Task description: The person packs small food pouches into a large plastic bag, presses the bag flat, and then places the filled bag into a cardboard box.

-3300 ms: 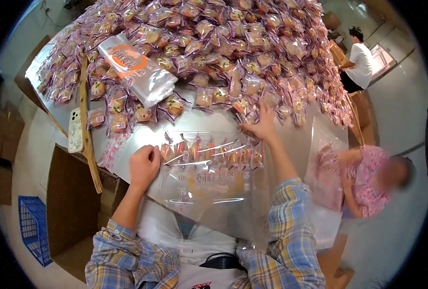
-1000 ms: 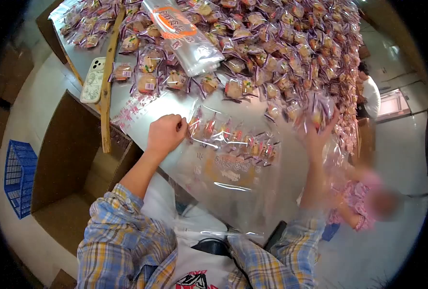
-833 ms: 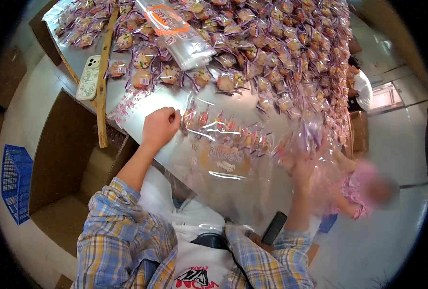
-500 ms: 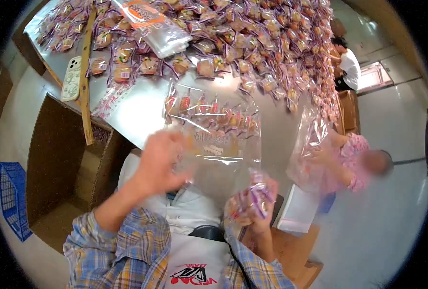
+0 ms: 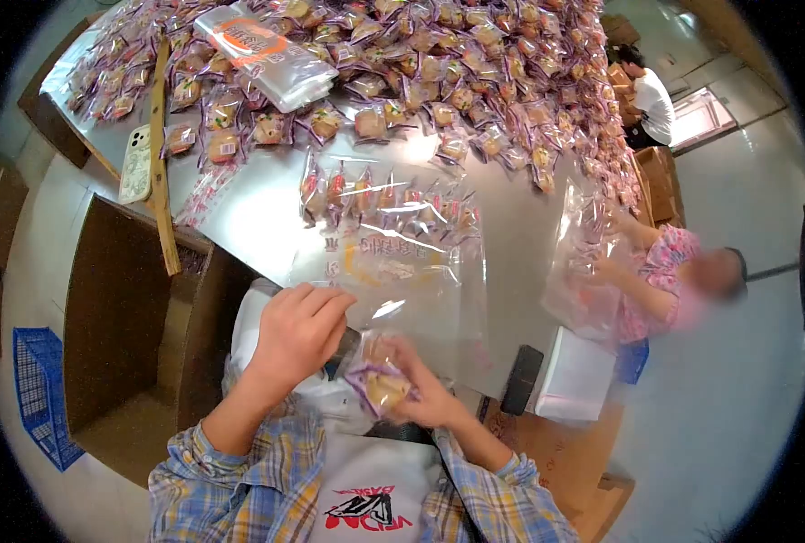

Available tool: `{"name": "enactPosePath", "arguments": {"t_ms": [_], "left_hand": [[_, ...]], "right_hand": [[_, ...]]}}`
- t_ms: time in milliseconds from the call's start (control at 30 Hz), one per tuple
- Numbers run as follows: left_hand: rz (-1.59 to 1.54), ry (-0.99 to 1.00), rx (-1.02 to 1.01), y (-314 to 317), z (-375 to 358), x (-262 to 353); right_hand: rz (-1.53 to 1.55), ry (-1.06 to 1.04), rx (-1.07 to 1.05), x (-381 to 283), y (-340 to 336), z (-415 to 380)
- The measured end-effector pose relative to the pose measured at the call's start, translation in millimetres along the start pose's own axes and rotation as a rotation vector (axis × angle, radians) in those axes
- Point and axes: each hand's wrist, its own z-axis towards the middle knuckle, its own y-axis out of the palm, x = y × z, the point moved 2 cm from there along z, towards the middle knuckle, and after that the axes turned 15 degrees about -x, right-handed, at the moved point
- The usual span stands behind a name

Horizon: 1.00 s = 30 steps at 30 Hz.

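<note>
A steel table (image 5: 258,217) carried a heap of wrapped pastries (image 5: 475,63). A large clear bag (image 5: 402,262), partly filled, lay flat at the near edge. The left hand (image 5: 298,330) pinched the bag's open mouth. The right hand (image 5: 421,394) closed around several wrapped pastry packets (image 5: 380,380) just below that mouth.
</note>
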Motion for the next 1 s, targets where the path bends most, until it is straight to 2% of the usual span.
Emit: {"name": "enactPosePath", "arguments": {"t_ms": [33,67,167,200,300,333,433,467,600,700,800,933,1000], "left_hand": [[-0.024,-0.006,0.021,-0.5,0.5,1.2],[-0.044,-0.015,0.044,-0.5,1.3,2.5],[-0.101,-0.033,0.102,-0.3,3.7,6.1],[-0.115,-0.035,0.118,-0.5,5.0,6.9],[-0.163,-0.04,0.154,-2.5,6.8,12.2],[-0.18,-0.042,0.164,-3.5,7.3,13.5],[-0.216,-0.02,0.149,1.4,5.4,13.3],[-0.205,0.016,0.187,4.5,5.9,12.5],[-0.3,0.04,0.115,6.7,1.5,12.1],[-0.381,0.036,0.076,-0.4,-2.6,1.7],[-0.423,-0.007,0.107,-3.5,-9.9,-20.2],[-0.663,-0.194,0.117,-15.1,-23.0,-32.4],[-0.603,-0.223,0.167,-10.6,-25.2,-45.7]], "right_hand": [[0.012,0.051,0.018,-3.6,-7.9,4.2],[-0.064,-0.005,0.072,-2.4,-13.6,11.1],[-0.27,0.022,0.087,-7.1,-27.3,26.3],[-0.486,-0.068,0.134,-13.2,-27.9,32.3],[-0.62,-0.039,0.254,-25.9,-28.8,49.3],[-0.718,-0.087,0.369,-16.7,-32.5,54.2],[-0.92,0.078,0.432,-14.2,-58.5,62.6],[-0.933,0.084,0.489,-16.5,-64.6,65.1],[-0.898,0.264,0.477,-15.9,-88.7,62.5],[-1.03,0.197,0.507,-15.7,-94.1,58.9],[-0.937,0.137,0.632,-14.7,-95.2,60.3],[-1.218,0.159,0.623,-14.3,-90.2,58.9],[-1.282,0.102,0.648,-14.1,-88.3,60.1]]}}
